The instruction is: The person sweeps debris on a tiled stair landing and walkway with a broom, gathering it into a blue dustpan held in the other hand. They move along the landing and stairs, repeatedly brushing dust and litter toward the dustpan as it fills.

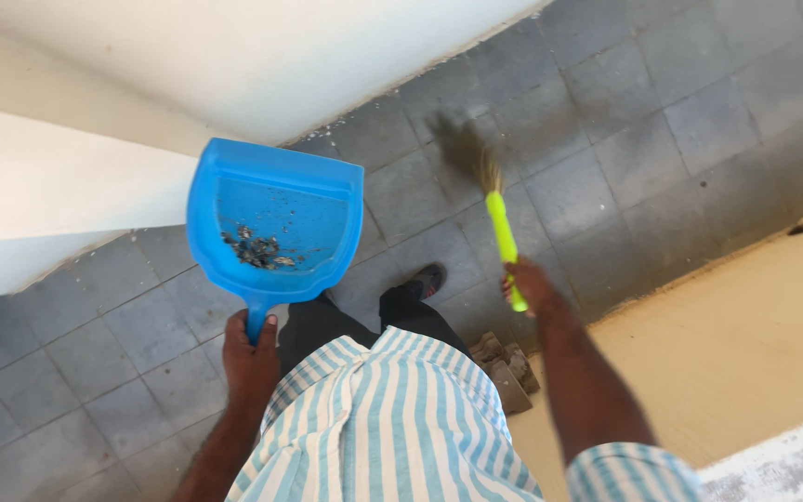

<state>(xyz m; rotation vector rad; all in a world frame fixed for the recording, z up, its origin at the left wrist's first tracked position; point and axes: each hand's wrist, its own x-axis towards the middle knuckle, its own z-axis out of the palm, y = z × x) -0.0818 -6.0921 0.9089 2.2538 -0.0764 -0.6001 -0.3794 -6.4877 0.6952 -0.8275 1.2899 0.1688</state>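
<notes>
A blue dustpan (276, 223) holding a small heap of dark debris (257, 249) is being held over the grey tiled floor (625, 139), its handle clamped in the left hand (251, 358). To the right, the right hand (532, 288) is gripping a broom (490, 209) by its lime-green handle, the bristles blurring against tiles farther off, near the white wall (262, 56).

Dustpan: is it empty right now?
No. The blue dustpan, held by its handle in the left hand, has a small pile of dark debris lying in its tray.
</notes>
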